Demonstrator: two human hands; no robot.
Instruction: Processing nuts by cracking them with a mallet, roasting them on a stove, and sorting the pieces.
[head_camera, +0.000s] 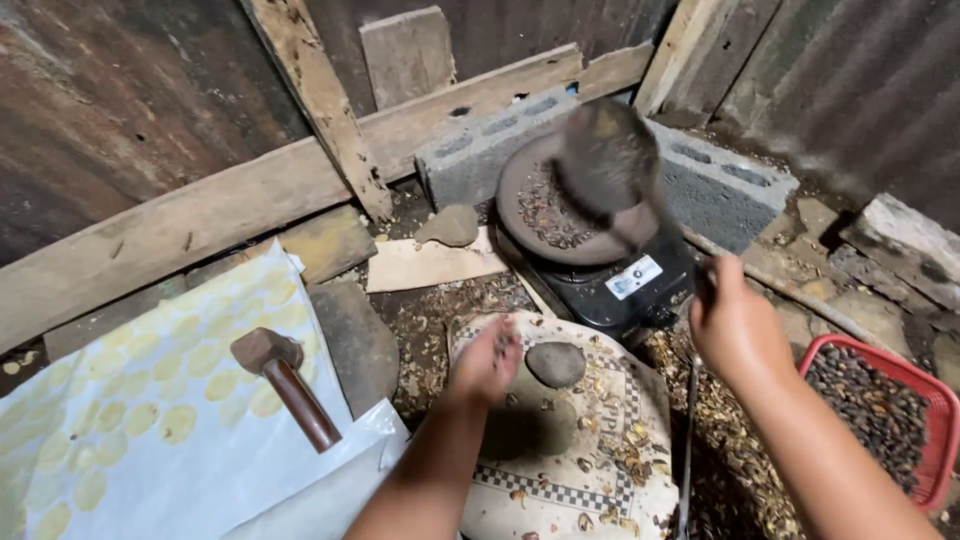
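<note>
Fingers of the left hand (488, 362) are curled together around a few small dark nuts, the hand hovering just above a rounded grey stone (555, 363) that sits on a patterned sack (580, 490) strewn with broken shells. The right hand (735, 325) is closed on the thin handle of a long-handled scoop (610, 165); its long axis runs from the hand up and to the left, with the blurred dark head raised and tilted over a round dark pan (530, 215). The pan holds a layer of dark nuts and rests on a black burner (625, 285), which stands in front of a grey concrete block (700, 180). At the right edge, a red mesh basket (925, 385) is filled with dark brown nuts. To the left, a hammer (283, 380) with a brown handle lies on a white sheet with yellow dots (140, 420), its head pointing up and left.
</note>
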